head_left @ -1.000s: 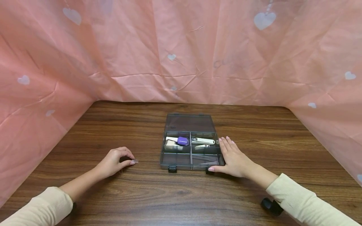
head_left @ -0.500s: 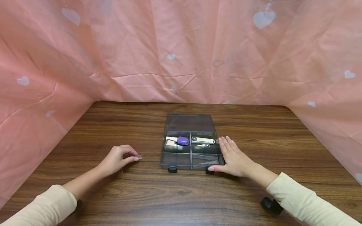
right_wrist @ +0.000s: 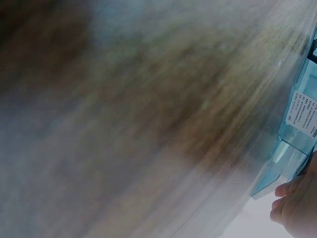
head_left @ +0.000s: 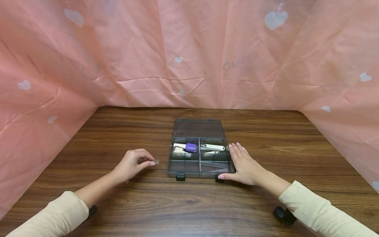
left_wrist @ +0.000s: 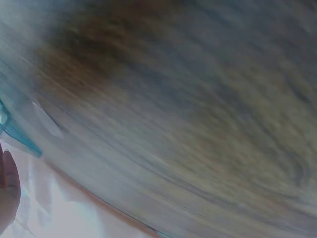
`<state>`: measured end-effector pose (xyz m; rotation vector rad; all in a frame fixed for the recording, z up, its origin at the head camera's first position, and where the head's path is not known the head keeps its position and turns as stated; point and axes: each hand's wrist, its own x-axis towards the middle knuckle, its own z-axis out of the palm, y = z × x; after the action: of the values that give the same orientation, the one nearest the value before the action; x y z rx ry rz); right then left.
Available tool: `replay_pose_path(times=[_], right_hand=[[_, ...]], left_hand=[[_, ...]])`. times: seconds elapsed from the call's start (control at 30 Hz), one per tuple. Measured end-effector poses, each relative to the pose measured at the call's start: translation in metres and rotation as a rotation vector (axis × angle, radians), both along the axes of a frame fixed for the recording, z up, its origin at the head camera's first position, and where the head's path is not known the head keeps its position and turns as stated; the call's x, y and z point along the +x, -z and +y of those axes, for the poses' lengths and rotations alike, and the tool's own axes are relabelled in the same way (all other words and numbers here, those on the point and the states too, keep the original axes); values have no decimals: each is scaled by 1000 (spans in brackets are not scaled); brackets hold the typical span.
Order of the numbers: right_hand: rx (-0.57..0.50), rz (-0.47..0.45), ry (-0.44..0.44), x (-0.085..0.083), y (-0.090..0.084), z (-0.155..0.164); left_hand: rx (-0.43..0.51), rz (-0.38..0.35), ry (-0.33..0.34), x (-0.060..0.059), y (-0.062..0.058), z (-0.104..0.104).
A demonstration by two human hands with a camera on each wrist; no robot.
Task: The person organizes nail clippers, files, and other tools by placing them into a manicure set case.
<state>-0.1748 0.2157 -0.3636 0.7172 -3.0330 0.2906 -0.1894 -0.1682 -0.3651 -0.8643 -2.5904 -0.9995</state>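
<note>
Pink heart-print curtain [head_left: 189,52], smoky-grey box [head_left: 197,128]

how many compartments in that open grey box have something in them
3 of 4 in the box: back left holds a purple item, back right a nail clipper, front right a clear piece. Front left looks bare.

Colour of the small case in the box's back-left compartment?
Purple case; clearest in the head view.
</note>
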Motion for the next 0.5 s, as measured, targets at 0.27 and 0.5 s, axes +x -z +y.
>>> replay_pose_path(times=[0.27,0.5], right_hand=[[-2,7,1,0,0,0],[0,8,0,0,1,-1]], left_hand=[[44,2,10,4,-2,10],[83,20,29,0,-1,19]])
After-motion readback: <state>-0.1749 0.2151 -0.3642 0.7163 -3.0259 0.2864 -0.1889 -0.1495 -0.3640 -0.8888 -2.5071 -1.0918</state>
